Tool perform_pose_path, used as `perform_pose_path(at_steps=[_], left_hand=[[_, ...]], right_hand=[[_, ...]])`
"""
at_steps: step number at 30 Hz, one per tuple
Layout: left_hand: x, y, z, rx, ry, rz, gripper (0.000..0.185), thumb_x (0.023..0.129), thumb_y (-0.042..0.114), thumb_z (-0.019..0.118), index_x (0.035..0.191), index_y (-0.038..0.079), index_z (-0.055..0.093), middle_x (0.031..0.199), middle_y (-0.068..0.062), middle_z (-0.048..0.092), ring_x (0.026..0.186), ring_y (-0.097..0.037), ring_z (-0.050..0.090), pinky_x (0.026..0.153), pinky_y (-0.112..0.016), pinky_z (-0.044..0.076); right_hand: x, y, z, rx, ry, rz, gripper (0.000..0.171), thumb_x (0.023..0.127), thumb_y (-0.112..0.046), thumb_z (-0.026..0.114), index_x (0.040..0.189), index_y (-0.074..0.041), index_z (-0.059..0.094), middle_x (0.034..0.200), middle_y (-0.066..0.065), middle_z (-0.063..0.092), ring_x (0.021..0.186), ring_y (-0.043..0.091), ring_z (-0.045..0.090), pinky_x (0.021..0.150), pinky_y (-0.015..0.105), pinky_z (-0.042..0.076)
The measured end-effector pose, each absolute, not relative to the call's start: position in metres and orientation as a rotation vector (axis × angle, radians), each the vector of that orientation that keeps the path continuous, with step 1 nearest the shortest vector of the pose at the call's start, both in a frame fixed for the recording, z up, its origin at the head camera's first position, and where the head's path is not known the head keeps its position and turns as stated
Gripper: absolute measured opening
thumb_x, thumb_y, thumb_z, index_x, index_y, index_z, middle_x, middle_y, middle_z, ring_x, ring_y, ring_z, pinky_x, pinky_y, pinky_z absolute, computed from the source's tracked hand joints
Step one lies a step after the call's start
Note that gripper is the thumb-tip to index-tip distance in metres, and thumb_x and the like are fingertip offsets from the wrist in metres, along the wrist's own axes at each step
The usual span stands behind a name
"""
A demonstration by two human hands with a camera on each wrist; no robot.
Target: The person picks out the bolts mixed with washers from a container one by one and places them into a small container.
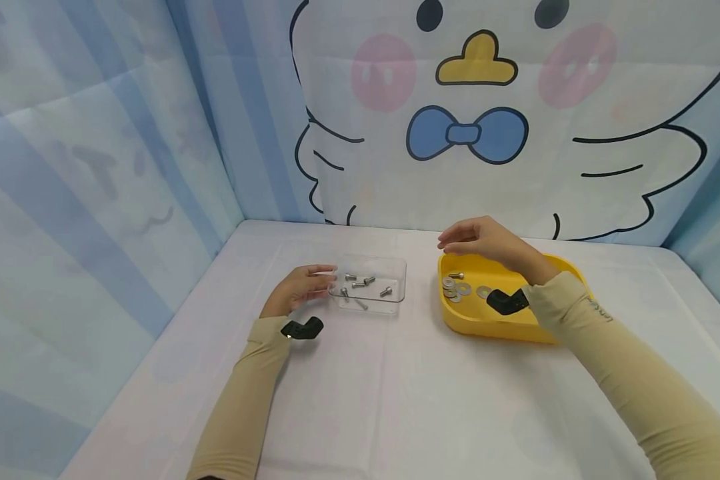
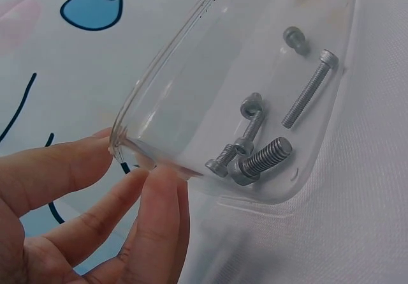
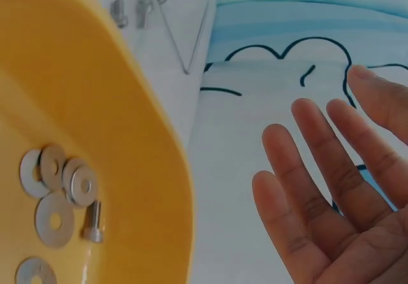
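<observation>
A clear plastic box [image 1: 369, 308] with several metal socket-head screws [image 2: 264, 157] in it sits on the table, left of centre. My left hand [image 1: 303, 287] is at its left end, and in the left wrist view the thumb and fingers pinch the box at its rim. Over the far left edge of a yellow tray [image 1: 486, 327] my right hand [image 1: 486, 243] hangs with its fingers extended and nothing in them. Inside the tray lie several flat washers [image 3: 55, 220] and one screw [image 3: 94, 223], near the left wall.
A white cloth [image 1: 348, 387] covers the table. Behind it hangs a curtain [image 1: 462, 193] with a cartoon figure, and another curtain [image 1: 96, 233] borders the left side. The box and the tray stand apart, with bare cloth between them.
</observation>
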State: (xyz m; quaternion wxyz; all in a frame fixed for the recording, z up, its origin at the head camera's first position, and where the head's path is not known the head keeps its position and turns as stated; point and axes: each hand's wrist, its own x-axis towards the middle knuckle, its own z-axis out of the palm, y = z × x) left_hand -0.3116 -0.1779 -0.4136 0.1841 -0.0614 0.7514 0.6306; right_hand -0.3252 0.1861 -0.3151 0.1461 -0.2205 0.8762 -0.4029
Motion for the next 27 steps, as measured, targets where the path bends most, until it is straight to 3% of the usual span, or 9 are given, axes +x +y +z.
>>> perform_pose_path(at_steps=[8, 18, 27], left_hand=[[-0.312, -0.178, -0.414, -0.187, 2.132, 1.770, 0.045, 0.093, 0.011, 0.058, 0.137, 0.007, 0.048, 0.122, -0.007, 0.054, 0.086, -0.008, 0.056, 0.081, -0.021, 0.050], [-0.311, -0.178, -0.414, -0.133, 2.119, 1.771, 0.046, 0.094, 0.010, 0.056, 0.139, 0.006, 0.045, 0.139, -0.014, 0.047, 0.094, -0.009, 0.057, 0.093, -0.026, 0.049], [-0.311, -0.178, -0.413, -0.163, 2.111, 1.778, 0.044, 0.094, 0.008, 0.055, 0.138, 0.006, 0.047, 0.137, -0.014, 0.049, 0.089, -0.007, 0.057, 0.085, -0.022, 0.050]], right_hand=[[-0.338, 0.207, -0.327, -0.568, 2.550, -1.069, 0.032, 0.092, -0.020, 0.061, 0.117, 0.000, 0.062, 0.121, 0.019, 0.063, 0.112, 0.034, 0.058, 0.099, 0.042, 0.048], [-0.351, 0.217, -0.349, -0.653, 2.581, -0.976, 0.026, 0.089, -0.010, 0.064, 0.112, 0.002, 0.065, 0.116, 0.021, 0.065, 0.108, 0.031, 0.062, 0.092, 0.036, 0.052], [-0.357, 0.219, -0.367, -0.673, 2.591, -0.933, 0.027, 0.088, -0.007, 0.064, 0.112, 0.005, 0.064, 0.113, 0.023, 0.066, 0.107, 0.033, 0.062, 0.092, 0.038, 0.052]])
